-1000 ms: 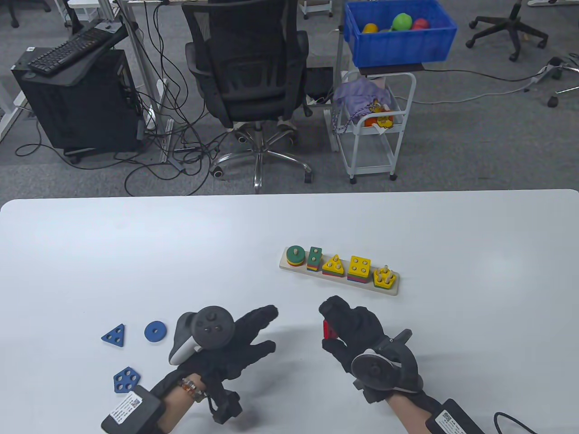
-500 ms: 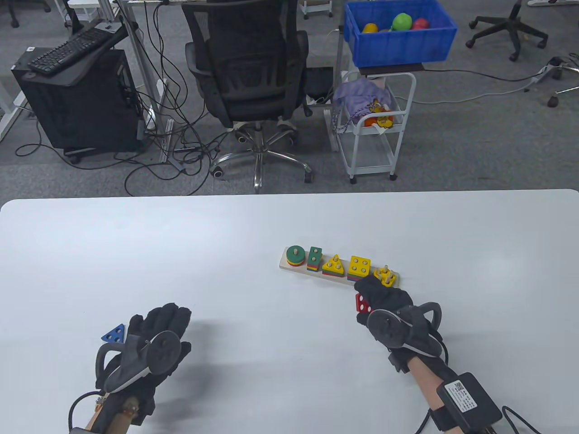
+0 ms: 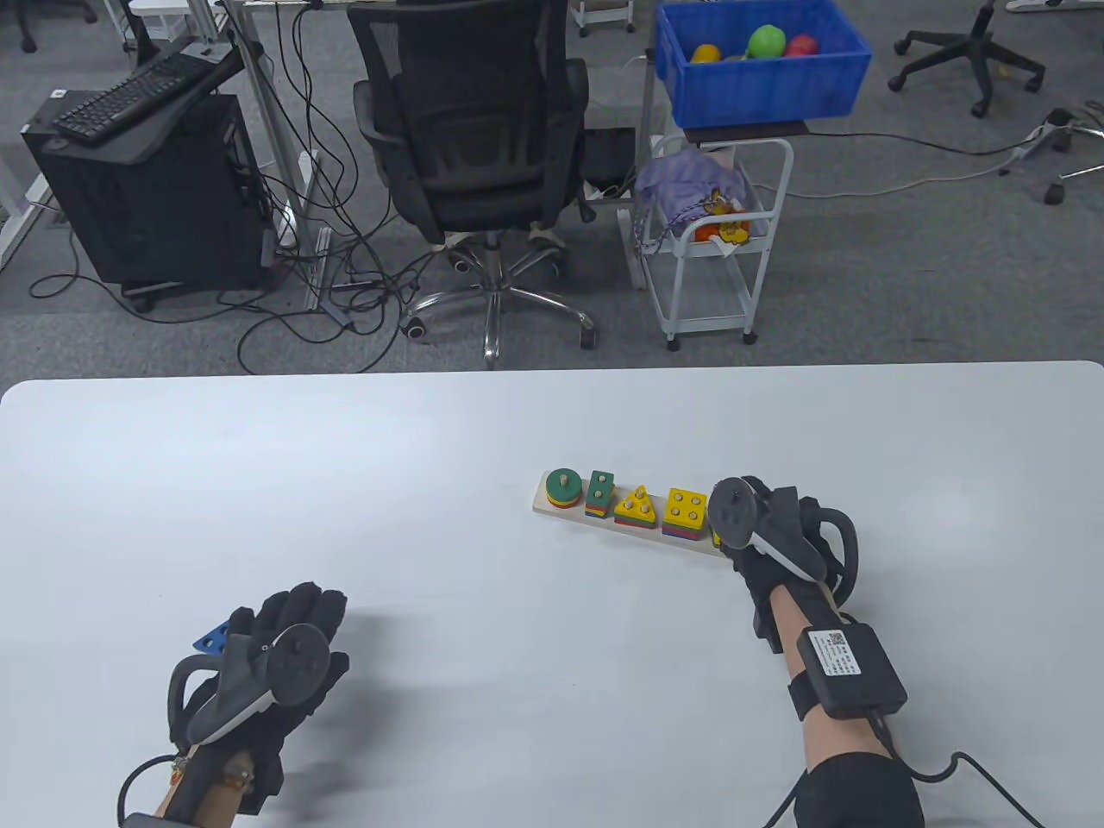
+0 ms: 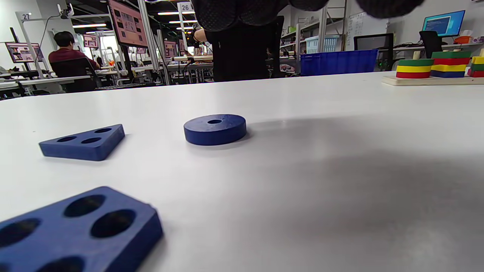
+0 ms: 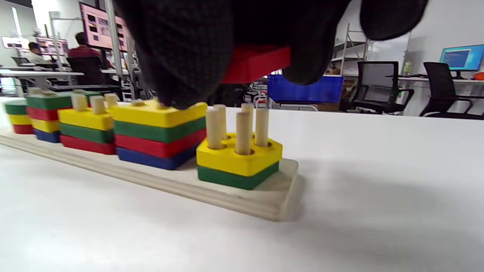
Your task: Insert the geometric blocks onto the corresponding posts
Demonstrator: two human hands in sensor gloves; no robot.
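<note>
The wooden peg board [image 3: 540,507] lies right of the table's middle with stacks of coloured blocks on its posts. My right hand [image 3: 743,526] is over the board's right end and hides that stack in the table view. In the right wrist view it holds a red block [image 5: 255,62] just above the several bare posts [image 5: 242,130], which stand out of a yellow block [image 5: 240,156] on a green one. My left hand [image 3: 289,617] hovers palm down and empty at the front left. Under it lie a blue disc [image 4: 214,129], a blue triangle [image 3: 211,640] and a blue block with several holes [image 4: 75,230].
The other stacks on the board [image 5: 242,202] are four blocks high; the square stack [image 5: 159,130] stands right beside the posts under the red block. An office chair [image 3: 470,129] and a cart with a blue bin [image 3: 759,69] stand beyond the table's far edge.
My right hand has carried the red block up and right, from the front middle to above the board's right end. My left hand swung left over the blue blocks and now covers the disc.
</note>
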